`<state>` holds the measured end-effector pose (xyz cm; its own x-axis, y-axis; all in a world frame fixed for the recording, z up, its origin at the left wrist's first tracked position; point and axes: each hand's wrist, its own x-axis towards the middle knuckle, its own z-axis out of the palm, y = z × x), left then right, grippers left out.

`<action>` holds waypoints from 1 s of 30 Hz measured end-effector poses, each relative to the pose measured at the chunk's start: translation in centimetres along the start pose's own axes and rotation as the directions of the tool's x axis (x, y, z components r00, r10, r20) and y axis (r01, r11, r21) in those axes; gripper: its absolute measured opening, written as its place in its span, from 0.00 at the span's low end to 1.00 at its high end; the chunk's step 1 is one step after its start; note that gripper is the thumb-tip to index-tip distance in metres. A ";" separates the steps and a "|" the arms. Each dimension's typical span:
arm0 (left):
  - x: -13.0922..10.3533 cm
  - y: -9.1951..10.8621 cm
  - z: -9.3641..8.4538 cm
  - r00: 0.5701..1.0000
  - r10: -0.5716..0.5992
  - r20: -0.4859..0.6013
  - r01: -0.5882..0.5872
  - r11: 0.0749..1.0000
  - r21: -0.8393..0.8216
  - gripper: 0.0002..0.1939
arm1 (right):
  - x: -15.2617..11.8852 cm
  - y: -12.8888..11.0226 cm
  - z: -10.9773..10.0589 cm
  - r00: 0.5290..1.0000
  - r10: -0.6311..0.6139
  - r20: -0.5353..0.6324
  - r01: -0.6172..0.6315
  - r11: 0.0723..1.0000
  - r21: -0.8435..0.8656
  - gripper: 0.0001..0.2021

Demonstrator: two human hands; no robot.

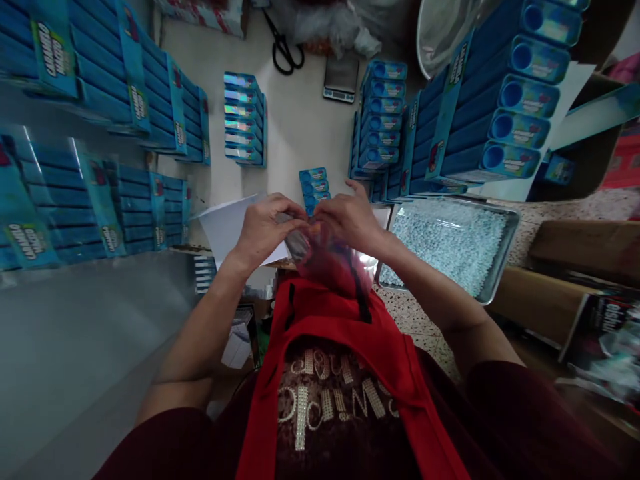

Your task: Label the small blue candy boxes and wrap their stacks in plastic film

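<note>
Left hand (264, 228) and right hand (354, 219): each grip is closed, pinching the gathered top edge of the bag (330, 260). The bag, thin, glossy, transparent film, hangs before the red fabric apron (320, 330). The hands partly cover a short row of blue boxes (315, 187) on the pale surface (300, 127). The right forearm crosses a rectangular metal tray (506, 257) of pale-blue granules (450, 230). Farther back: black scissors (283, 53), flat scale (341, 77).
</note>
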<state>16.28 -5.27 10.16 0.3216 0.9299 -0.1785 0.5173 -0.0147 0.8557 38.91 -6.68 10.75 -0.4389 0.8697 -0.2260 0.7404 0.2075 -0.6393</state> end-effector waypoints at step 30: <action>-0.2 -4.3 -1.8 0.998 0.055 0.030 -0.058 0.989 0.136 0.07 | 1.6 0.9 1.5 0.981 0.196 0.002 -0.190 0.946 0.261 0.11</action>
<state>12.60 -4.74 7.37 0.3730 0.9163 -0.1457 0.6007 -0.1188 0.7906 38.10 -5.75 8.75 -0.2859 0.8926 -0.3487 0.6515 -0.0857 -0.7538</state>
